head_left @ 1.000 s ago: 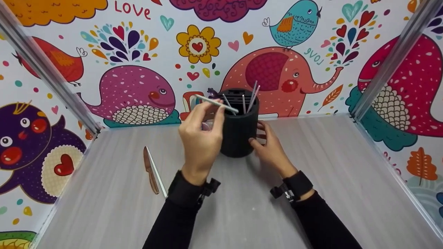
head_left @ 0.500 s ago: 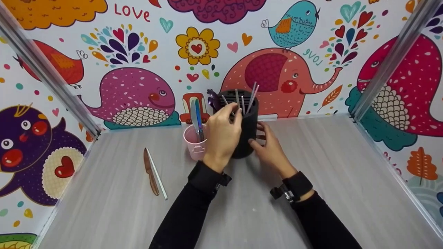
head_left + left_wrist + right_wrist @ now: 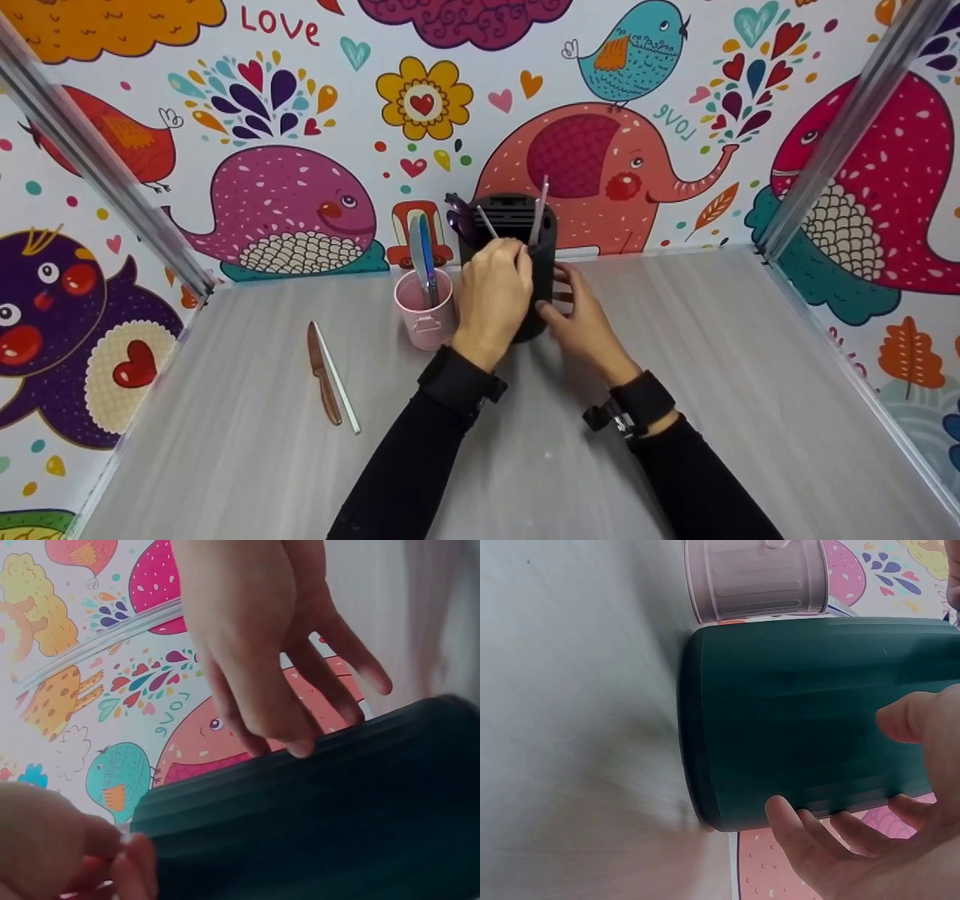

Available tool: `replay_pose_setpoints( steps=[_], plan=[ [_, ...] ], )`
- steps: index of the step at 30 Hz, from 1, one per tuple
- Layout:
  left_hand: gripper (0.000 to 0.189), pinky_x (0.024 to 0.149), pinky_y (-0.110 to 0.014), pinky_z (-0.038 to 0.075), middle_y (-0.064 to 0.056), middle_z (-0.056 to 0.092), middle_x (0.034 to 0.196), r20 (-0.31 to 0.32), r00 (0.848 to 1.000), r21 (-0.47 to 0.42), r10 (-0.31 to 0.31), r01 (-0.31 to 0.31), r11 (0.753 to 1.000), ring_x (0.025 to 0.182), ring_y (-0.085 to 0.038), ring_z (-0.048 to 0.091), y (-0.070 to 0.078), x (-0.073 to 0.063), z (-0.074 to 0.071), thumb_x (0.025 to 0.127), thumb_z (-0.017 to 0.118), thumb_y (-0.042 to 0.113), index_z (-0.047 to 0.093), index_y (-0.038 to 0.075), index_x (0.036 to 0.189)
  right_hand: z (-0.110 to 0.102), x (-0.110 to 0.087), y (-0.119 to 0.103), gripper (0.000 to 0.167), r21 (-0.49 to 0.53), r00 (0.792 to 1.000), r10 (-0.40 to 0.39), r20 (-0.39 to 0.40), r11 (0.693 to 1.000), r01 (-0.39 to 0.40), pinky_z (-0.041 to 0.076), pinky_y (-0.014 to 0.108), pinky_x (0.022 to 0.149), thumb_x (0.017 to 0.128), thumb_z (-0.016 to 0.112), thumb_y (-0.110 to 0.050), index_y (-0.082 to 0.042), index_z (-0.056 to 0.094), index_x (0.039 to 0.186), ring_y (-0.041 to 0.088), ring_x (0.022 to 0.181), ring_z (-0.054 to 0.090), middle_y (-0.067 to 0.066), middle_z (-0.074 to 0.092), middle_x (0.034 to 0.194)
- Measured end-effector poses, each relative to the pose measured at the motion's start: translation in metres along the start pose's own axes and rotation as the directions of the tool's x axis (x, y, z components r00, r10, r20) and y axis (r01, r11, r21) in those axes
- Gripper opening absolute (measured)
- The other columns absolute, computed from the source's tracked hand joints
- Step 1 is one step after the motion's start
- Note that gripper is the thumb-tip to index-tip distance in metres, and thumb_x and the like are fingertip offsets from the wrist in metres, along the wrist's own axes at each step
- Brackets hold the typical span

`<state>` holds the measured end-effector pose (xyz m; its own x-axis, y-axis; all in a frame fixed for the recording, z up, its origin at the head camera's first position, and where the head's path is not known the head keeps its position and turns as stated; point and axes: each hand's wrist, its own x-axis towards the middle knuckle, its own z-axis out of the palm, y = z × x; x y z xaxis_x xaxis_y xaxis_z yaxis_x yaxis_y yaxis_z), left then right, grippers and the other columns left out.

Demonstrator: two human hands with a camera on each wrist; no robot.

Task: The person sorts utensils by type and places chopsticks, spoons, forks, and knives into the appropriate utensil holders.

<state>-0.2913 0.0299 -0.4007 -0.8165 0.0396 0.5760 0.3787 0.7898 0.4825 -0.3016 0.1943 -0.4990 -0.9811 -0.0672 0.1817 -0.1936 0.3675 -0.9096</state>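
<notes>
A black knife block [image 3: 537, 319] with a slotted top stands upright near the back wall; it looks dark green in the wrist views. Thin metal chopsticks [image 3: 540, 204] stick out of its opening. My left hand [image 3: 493, 296] is at its front rim, thumb and fingertips pinched together around the top of a chopstick mostly hidden by the hand. In the left wrist view, those fingertips [image 3: 136, 859] meet right beside the rim. My right hand [image 3: 585, 315] holds the block's right side, thumb at the front and fingers around the side, as the right wrist view [image 3: 907, 840] shows.
Left of the block stands a pink cup [image 3: 426, 322] holding knives [image 3: 424, 259] with shiny blades. Purple handles [image 3: 459, 214] rise at the block's left edge. A copper-coloured knife [image 3: 322, 375] and a silver chopstick [image 3: 337, 379] lie on the table at left. A patterned wall closes the back.
My left hand has swung a chopstick from slanted to upright over the block, then lowered it into the opening. The pink cup has come into full view. My right hand has stayed in place.
</notes>
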Motion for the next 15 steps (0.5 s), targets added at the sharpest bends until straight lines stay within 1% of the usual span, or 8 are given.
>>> replay_pose_setpoints(
  steps=[2, 4, 7, 10, 12, 15],
  plan=[
    [0.026, 0.086, -0.047, 0.067, -0.005, 0.083, 0.119, 0.008, 1.0, 0.004, 0.014, -0.014, 1.0, 0.102, -0.031, 0.083, 0.0, 0.0, 0.0, 0.111, 0.062, 0.021, 0.084, 0.008, 0.116, 0.0, 0.0, 0.0, 0.074, -0.008, 1.0, -0.003, 0.0, 1.0, 0.003, 0.06, 0.057, 0.108, 0.104, 0.069, -0.015, -0.018, 0.035, 0.17, 0.042, 0.145, 0.059, 0.016, 0.048, 0.167],
    [0.026, 0.09, -0.046, 0.067, -0.006, 0.082, 0.122, 0.005, 0.999, -0.012, 0.034, -0.034, 0.999, 0.105, -0.03, 0.083, 0.0, -0.002, -0.001, 0.112, 0.062, 0.02, 0.084, 0.007, 0.117, -0.001, 0.0, 0.0, 0.074, -0.016, 1.0, -0.007, 0.001, 1.0, 0.007, 0.06, 0.057, 0.109, 0.104, 0.069, -0.016, -0.018, 0.036, 0.17, 0.042, 0.145, 0.06, 0.017, 0.048, 0.166],
    [0.026, 0.093, -0.044, 0.067, -0.007, 0.082, 0.123, -0.026, 0.996, -0.06, 0.087, -0.088, 0.994, 0.109, -0.027, 0.082, 0.0, -0.007, -0.004, 0.112, 0.062, 0.018, 0.083, 0.005, 0.118, -0.001, 0.0, 0.001, 0.073, -0.026, 1.0, -0.014, 0.005, 1.0, 0.014, 0.059, 0.058, 0.11, 0.104, 0.069, -0.017, -0.017, 0.036, 0.169, 0.042, 0.143, 0.061, 0.017, 0.049, 0.166],
    [0.025, 0.096, -0.04, 0.066, -0.008, 0.082, 0.121, -0.073, 0.986, -0.122, 0.148, -0.156, 0.98, 0.11, -0.023, 0.082, -0.002, -0.015, -0.008, 0.111, 0.063, 0.017, 0.083, 0.004, 0.118, -0.001, 0.001, 0.002, 0.072, -0.029, 1.0, -0.022, 0.009, 0.999, 0.022, 0.059, 0.059, 0.11, 0.105, 0.069, -0.017, -0.018, 0.037, 0.169, 0.042, 0.143, 0.062, 0.017, 0.049, 0.166],
    [0.024, 0.096, -0.037, 0.066, -0.007, 0.082, 0.118, -0.094, 0.979, -0.154, 0.183, -0.196, 0.968, 0.109, -0.021, 0.081, -0.005, -0.021, -0.012, 0.111, 0.064, 0.018, 0.083, 0.005, 0.117, -0.001, 0.001, 0.003, 0.072, -0.029, 1.0, -0.024, 0.012, 0.999, 0.025, 0.059, 0.06, 0.11, 0.105, 0.069, -0.017, -0.018, 0.036, 0.169, 0.043, 0.144, 0.061, 0.018, 0.048, 0.167],
    [0.021, 0.095, -0.034, 0.066, -0.005, 0.082, 0.113, -0.09, 0.971, -0.185, 0.221, -0.234, 0.955, 0.105, -0.017, 0.081, -0.01, -0.031, -0.019, 0.11, 0.067, 0.02, 0.084, 0.007, 0.114, -0.002, 0.0, 0.003, 0.073, -0.031, 1.0, -0.022, 0.009, 0.999, 0.022, 0.058, 0.059, 0.111, 0.105, 0.07, -0.018, -0.019, 0.035, 0.17, 0.043, 0.146, 0.06, 0.017, 0.047, 0.168]
  ],
)
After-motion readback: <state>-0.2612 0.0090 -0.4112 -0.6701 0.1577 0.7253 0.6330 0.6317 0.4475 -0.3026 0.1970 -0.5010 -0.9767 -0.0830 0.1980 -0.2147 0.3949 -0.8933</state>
